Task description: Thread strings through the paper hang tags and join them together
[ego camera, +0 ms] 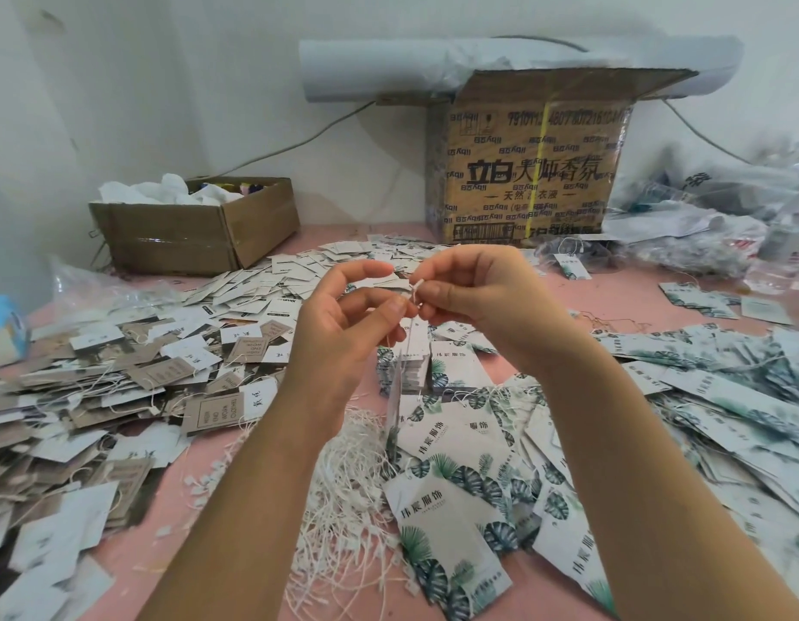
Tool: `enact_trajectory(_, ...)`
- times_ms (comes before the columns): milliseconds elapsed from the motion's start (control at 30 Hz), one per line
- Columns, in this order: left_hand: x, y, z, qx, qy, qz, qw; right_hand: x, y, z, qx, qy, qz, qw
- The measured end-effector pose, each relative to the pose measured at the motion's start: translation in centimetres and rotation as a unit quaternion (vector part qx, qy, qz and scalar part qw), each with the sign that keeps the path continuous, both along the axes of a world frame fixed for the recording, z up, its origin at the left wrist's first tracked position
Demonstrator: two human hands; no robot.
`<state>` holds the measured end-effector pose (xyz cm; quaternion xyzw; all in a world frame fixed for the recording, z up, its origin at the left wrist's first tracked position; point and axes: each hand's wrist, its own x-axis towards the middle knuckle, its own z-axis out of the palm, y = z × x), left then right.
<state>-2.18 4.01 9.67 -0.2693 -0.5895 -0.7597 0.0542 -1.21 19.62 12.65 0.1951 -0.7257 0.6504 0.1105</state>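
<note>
Pinching string (414, 294), left hand (344, 324) and right hand (483, 298), hang tag (394, 396) dangling edge-on, loose tags (456, 522) crowding table (182, 508)

Pink table (236, 522) against white wall (164, 82)

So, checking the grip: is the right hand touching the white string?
Touching. The head view shows the right hand pinching the white string between thumb and forefinger.

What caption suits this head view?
Left hand and right hand pinch thin white string over leaf-printed paper tags on pink table.
</note>
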Motion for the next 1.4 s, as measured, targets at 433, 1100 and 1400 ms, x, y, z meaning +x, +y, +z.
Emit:
enact_trajectory(433, 0.3, 0.3, 0.0, -0.035, 0.049, 0.031, 0.998, 0.2, -0.2, 0.0, 0.058, -0.043, 0.035, 0.997)
enact_trajectory(1100, 0.3, 0.2, -0.1, -0.102, 0.147, 0.159, 0.971, 0.1, -1.2, -0.2, 0.100, -0.015, -0.040, 0.994)
enact_trajectory(1400, -0.3, -0.8, 0.1, -0.076, 0.090, 0.120, 0.986, 0.1, -1.9, -0.2, 0.089, 0.022, -0.006, 0.996)
